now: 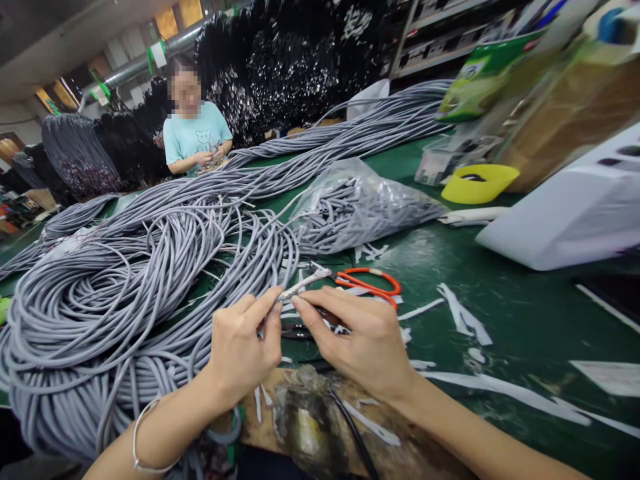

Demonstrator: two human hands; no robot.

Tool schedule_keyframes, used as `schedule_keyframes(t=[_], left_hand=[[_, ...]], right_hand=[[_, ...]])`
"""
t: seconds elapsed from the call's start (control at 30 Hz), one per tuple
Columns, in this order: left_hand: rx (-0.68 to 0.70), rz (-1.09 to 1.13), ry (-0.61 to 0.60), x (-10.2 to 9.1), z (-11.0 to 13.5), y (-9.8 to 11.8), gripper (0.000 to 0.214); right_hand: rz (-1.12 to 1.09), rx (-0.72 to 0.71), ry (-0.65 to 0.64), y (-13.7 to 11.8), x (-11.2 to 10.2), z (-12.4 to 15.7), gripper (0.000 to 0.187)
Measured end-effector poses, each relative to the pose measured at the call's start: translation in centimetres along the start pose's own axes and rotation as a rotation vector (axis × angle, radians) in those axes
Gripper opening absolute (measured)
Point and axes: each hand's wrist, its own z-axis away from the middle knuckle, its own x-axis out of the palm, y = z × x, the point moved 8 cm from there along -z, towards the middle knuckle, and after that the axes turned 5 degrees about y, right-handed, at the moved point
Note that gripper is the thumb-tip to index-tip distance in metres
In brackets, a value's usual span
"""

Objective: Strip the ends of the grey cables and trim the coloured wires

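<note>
My left hand [245,340] pinches a grey cable [307,283] between thumb and forefinger. The cable's end is wrapped in something white and points up and to the right. Close beside it, the thumb and forefinger of my right hand [365,333] press together on the same cable; any finer piece between those fingertips is hidden. Just beyond the right hand lie orange-handled scissors [395,288]. Dark-handled pliers [297,331] show partly between my hands, on the green tabletop [425,257].
Coiled grey cables [125,287] fill the left side. Beyond my hands sits a clear bag [370,200] of short cable pieces. White strips [463,317] lie on the right, near a yellow ring-shaped container [480,190] and a white box [565,213]. Across the table, a person [197,137] handles something small.
</note>
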Motion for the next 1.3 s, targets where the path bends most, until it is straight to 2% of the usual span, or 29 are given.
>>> schedule_keyframes(t=[0.17,0.23,0.3,0.4,0.47,0.57,0.67,0.73,0.83,0.97,1.1,1.3], left_hand=[[0.002,-0.008,-0.035,0.4,0.2,0.0,0.029],[0.000,-0.013,-0.042,0.6,0.2,0.0,0.029],[-0.021,0.006,-0.057,0.7,0.2,-0.2,0.028],[-0.089,0.092,-0.109,1.2,-0.1,-0.7,0.026],[-0.147,0.145,-0.131,1.5,-0.3,-1.2,0.025],[-0.214,0.176,-0.068,1.0,-0.7,-2.0,0.021],[-0.218,0.173,0.034,-0.2,-0.8,-2.1,0.017],[-0.218,0.141,0.097,-1.2,-0.6,-1.9,0.016],[-0.237,0.077,0.185,-2.3,0.0,-1.6,0.016],[-0.197,0.054,0.228,-2.4,0.5,-0.8,0.016],[-0.166,0.033,0.267,-2.3,0.7,-0.5,0.016],[-0.107,0.032,0.283,-2.3,0.8,0.0,0.016]], right_hand=[[-0.238,0.312,-0.178,1.9,1.8,0.3,0.028],[-0.253,0.346,-0.175,1.9,1.9,0.5,0.029],[-0.171,0.265,-0.089,1.3,1.3,0.5,0.027],[0.007,0.033,0.063,-0.5,0.2,0.7,0.019],[0.072,-0.061,0.094,-1.1,0.4,1.0,0.017],[0.053,-0.013,0.008,-0.3,1.5,0.9,0.019],[0.004,0.076,-0.146,0.8,2.7,0.6,0.027],[0.000,0.075,-0.212,1.0,2.7,0.4,0.031],[0.017,0.076,-0.142,1.1,1.3,-0.2,0.028],[0.027,0.052,0.004,0.3,-0.3,-0.4,0.026],[0.071,-0.052,0.003,-1.0,0.1,-0.2,0.030],[0.081,-0.071,0.003,-1.0,0.3,0.0,0.030]])
